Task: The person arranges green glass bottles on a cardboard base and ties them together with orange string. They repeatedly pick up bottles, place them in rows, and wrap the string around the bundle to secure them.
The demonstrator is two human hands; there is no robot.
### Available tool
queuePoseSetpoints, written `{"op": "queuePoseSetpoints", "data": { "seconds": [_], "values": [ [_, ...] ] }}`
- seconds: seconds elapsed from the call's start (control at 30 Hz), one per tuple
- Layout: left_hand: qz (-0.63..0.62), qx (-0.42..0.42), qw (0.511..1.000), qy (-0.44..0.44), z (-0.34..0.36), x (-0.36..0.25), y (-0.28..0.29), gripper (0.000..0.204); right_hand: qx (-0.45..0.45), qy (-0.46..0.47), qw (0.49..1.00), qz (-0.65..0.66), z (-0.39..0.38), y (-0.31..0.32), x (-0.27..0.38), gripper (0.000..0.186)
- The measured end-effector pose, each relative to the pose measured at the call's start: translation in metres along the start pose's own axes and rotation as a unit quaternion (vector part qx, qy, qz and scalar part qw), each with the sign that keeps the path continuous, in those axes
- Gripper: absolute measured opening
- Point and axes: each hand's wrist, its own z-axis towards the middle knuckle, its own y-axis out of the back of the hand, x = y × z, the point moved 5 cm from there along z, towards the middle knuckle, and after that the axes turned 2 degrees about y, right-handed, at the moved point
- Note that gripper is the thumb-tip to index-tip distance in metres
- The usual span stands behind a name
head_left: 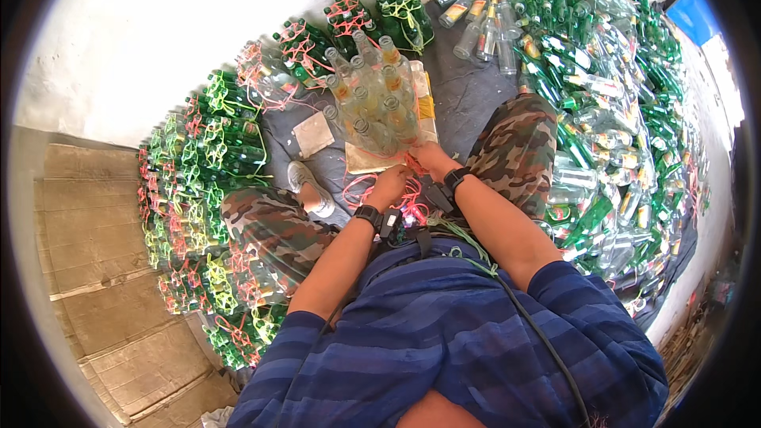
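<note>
A tight cluster of clear glass bottles (372,103) stands upright in front of me on a pale board (369,160). My right hand (434,158) is closed on pink plastic string (414,165) at the near right corner of the cluster. Just left of it and nearer to me, my left hand (388,188) has its fingers curled together on the same string, whose exact path between the fingers is too small to make out. Loose loops of the string (361,190) lie below and beside my hands.
Bundles of green bottles (238,143) tied with pink and yellow string line the left and back. A large heap of loose green and clear bottles (610,111) fills the right. A square tile (314,135) lies on the dark sheet (460,87); cardboard (95,222) covers the far left.
</note>
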Motion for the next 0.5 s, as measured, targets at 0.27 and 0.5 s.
{"op": "queuePoseSetpoints", "data": {
  "seconds": [0.27,0.5],
  "values": [
    [-0.001,-0.004,1.000,-0.008,0.003,-0.003,0.007,0.035,-0.201,0.059,0.977,0.048,0.012,0.041,0.004,0.021],
    [-0.014,-0.002,1.000,0.001,0.000,-0.014,0.014,0.034,-0.192,0.053,0.979,0.050,0.020,0.045,0.050,0.021]
  ]
}}
